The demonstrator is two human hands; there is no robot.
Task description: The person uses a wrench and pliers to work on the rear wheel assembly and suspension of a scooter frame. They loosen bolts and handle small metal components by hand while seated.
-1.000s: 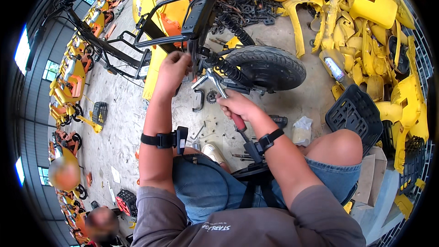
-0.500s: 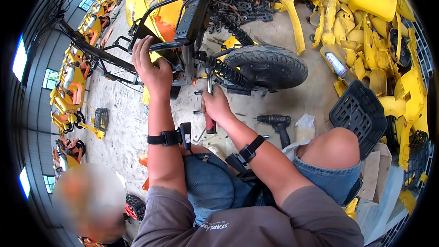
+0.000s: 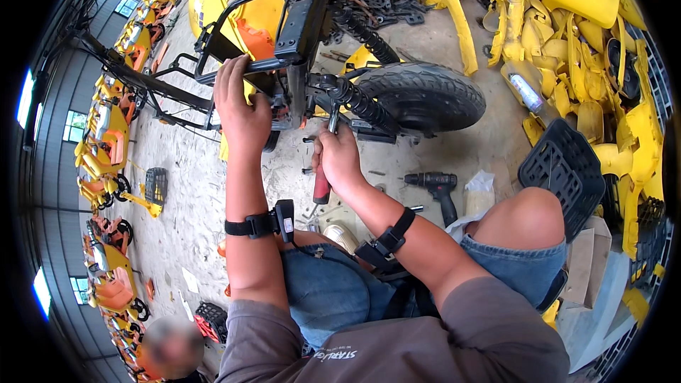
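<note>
A stripped black scooter frame (image 3: 301,21) lies before me, its rear wheel (image 3: 425,96) to the right. My left hand (image 3: 242,110) is closed over a black tube of the frame, with the fingers hooked over its top. In my right hand (image 3: 338,158) is a wrench (image 3: 322,186) with a red and black grip. Its metal shaft points up toward the lower end of the near coil shock absorber (image 3: 355,108). I cannot make out what its tip touches. A second shock absorber (image 3: 367,37) sits farther back on the frame.
A cordless drill (image 3: 436,188) lies on the floor right of my right hand, near a clear plastic bag (image 3: 480,188). Beyond are a black plastic basket (image 3: 562,163), a spray can (image 3: 525,91) and heaped yellow panels (image 3: 582,0). Scooters (image 3: 113,149) line the left side.
The wrench and my right hand have turned slightly, with the grip now a little higher. My left hand keeps its hold on the tube. A blurred person at lower left has shifted downward.
</note>
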